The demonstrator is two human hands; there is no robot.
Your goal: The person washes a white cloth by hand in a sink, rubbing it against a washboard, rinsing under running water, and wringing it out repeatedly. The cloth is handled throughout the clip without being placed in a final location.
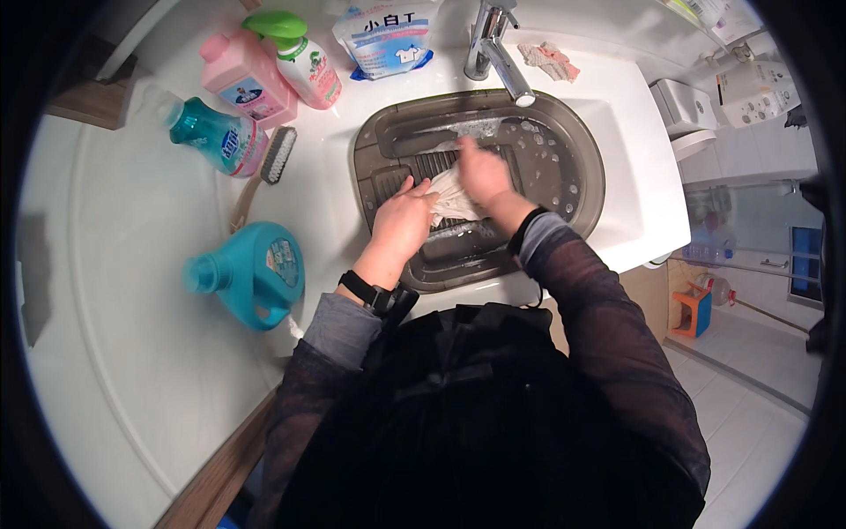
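Note:
A wet white cloth (451, 198) lies bunched on the ribbed washboard (429, 163) built into a grey translucent plastic washbasin (593, 165). My left hand (404, 215) presses on the cloth's left end, fingers spread over its edge. Over its right part, my right hand (486, 173) grips the fabric in a curled fist, slightly blurred. Soapy water (535, 162) with bubbles fills the basin around the washboard. Part of the cloth is hidden beneath both hands.
A chrome faucet (505, 63) overhangs the basin's far rim. Left of it stand a detergent pouch (388, 43), a spray bottle (310, 73), a pink bottle (248, 79), a teal-capped bottle (218, 139), a scrub brush (278, 155) and a large teal jug (254, 274). A crumpled rag (548, 61) lies right.

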